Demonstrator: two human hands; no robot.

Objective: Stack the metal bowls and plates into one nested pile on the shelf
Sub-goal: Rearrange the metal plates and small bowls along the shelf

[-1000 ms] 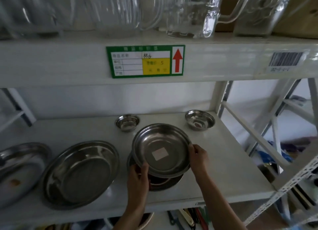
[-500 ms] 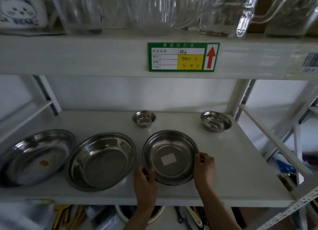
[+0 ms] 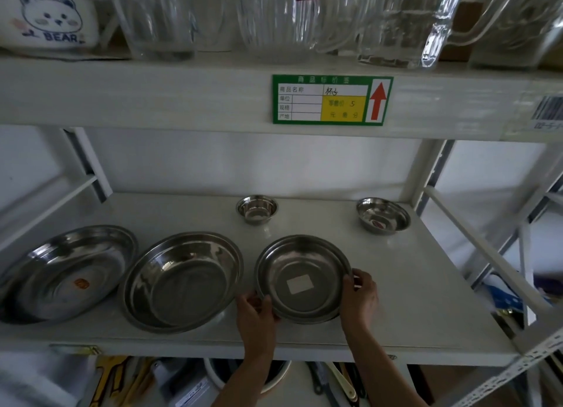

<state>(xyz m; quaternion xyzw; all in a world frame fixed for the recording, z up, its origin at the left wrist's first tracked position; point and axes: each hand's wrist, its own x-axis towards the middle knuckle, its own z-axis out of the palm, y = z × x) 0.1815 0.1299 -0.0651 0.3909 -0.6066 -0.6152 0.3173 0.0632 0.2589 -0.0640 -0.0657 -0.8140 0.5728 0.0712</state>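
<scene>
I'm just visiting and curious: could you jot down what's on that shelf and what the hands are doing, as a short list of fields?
Shelf: white metal shelf
Held item: metal plate with white sticker, nested on another plate, both on the shelf
Left hand: left hand, fingers on the plate's near-left rim
Right hand: right hand, fingers on the plate's right rim
Left of it: medium plate, then large plate with orange sticker
Behind: small bowl and wider bowl
Stacking: only begun

Shop or stockroom: white metal shelving [image 3: 426,297], green price tag [image 3: 332,99] and barcode sticker [image 3: 548,111] on the shelf edge above the fingers [image 3: 355,280], glass pitchers [image 3: 396,22] stocked on top.
</scene>
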